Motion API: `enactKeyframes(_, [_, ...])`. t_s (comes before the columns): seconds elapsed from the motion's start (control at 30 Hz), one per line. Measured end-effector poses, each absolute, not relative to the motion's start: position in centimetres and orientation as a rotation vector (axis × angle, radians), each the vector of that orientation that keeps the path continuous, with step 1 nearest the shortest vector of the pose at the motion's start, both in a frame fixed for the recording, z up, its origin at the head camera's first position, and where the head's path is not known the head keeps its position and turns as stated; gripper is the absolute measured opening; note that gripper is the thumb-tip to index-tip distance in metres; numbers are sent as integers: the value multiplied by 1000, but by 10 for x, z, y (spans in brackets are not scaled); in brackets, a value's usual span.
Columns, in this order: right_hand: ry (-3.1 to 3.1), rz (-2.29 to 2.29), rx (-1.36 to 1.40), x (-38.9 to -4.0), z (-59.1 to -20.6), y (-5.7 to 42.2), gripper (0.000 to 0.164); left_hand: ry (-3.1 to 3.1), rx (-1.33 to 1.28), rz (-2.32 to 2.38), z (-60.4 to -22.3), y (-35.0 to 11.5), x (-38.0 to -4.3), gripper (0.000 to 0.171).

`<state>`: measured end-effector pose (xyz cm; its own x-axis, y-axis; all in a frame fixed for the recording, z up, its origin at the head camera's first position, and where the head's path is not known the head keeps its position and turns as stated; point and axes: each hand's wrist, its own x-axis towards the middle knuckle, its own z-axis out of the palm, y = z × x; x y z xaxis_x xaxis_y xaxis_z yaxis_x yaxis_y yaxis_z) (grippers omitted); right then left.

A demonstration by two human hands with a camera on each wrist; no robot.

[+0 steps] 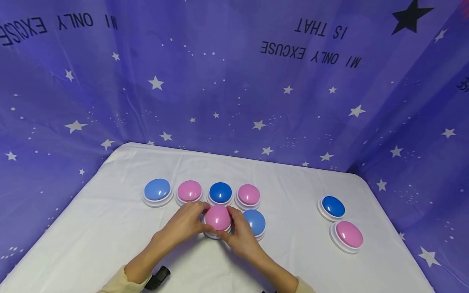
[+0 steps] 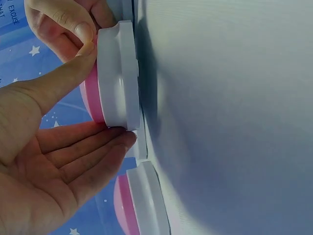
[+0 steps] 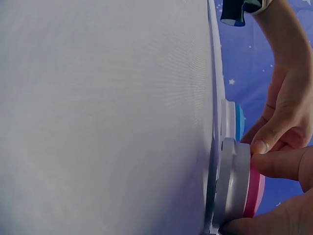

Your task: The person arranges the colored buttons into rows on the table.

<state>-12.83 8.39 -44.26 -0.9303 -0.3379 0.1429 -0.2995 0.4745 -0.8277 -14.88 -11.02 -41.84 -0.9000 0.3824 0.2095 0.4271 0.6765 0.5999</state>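
Note:
Both hands hold one pink dome push button [image 1: 218, 218] with a white round base, dome upward, at the front of a group of buttons. The left hand [image 1: 187, 221] has its thumb on the near side and its fingers along the left side. From the right, the right hand [image 1: 242, 236] grips the same button, its thumb meeting the left thumb at the near rim. In the left wrist view a shadow runs along the white base [image 2: 117, 78]; whether it touches the cloth I cannot tell. A light blue button [image 1: 255, 222] stands just beside the right hand's fingers, partly hidden.
Behind the hands stand a light blue button [image 1: 157, 190], a pink one [image 1: 189, 190], a dark blue one [image 1: 220, 192] and another pink one [image 1: 248, 194]. Farther right are a dark blue button [image 1: 333, 206] and a pink button [image 1: 349, 234]. Purple star-printed curtains [image 1: 205, 81] surround the white-covered table [image 1: 293, 244].

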Motion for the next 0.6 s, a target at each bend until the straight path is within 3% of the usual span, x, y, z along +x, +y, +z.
enactKeyframes(0.6, [2648, -1465, -609, -129, -447, 82, 74, -2824, -707, -1033, -428, -113, -149, 44])
